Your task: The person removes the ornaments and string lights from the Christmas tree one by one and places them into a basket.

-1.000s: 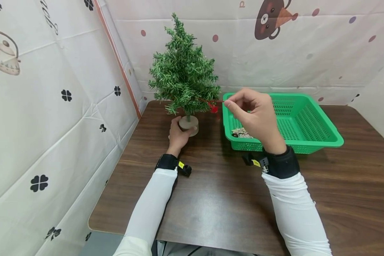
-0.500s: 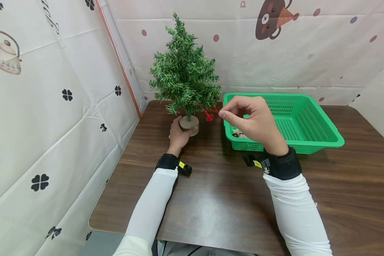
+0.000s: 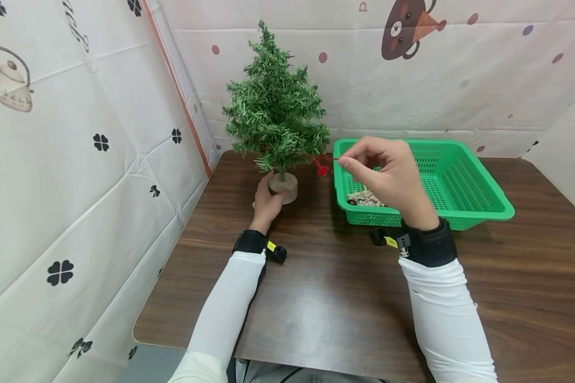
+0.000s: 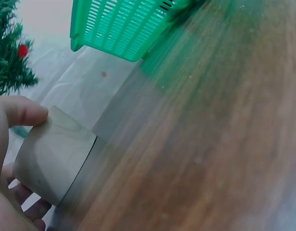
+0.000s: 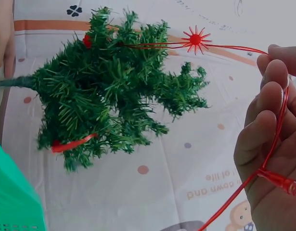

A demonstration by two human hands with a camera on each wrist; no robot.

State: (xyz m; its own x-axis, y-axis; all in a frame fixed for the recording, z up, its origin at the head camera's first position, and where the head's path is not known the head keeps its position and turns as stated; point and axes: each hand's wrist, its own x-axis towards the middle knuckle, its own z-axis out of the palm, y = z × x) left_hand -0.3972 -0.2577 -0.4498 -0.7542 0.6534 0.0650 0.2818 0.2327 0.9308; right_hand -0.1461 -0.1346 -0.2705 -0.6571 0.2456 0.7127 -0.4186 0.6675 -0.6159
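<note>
Stringing red light wire onto small tree, item in progress.

Nearest to me, lower centre of the head view: bare brown table (image 3: 316,298), two white sleeves. Right hand (image 3: 388,173), centre frame, fingers curled, pinching the red wire (image 5: 273,139); I judge the wire is best kept lightly taut and fed between branch tips, not dragged, so nothing tips. Left hand (image 3: 267,202), centre left, thumb and fingers curled round the pale round base (image 4: 54,161), which I would keep pressed to the table. Wire: thin, glossy, red, carrying a small red star-shaped bulb (image 5: 195,38); runs from the right palm into the tree (image 3: 275,117), upper centre, bushy green, upright. Green basket (image 3: 484,205), centre right, just beside the tree, holds a few small items I cannot identify. Printed white sheets behind.
</note>
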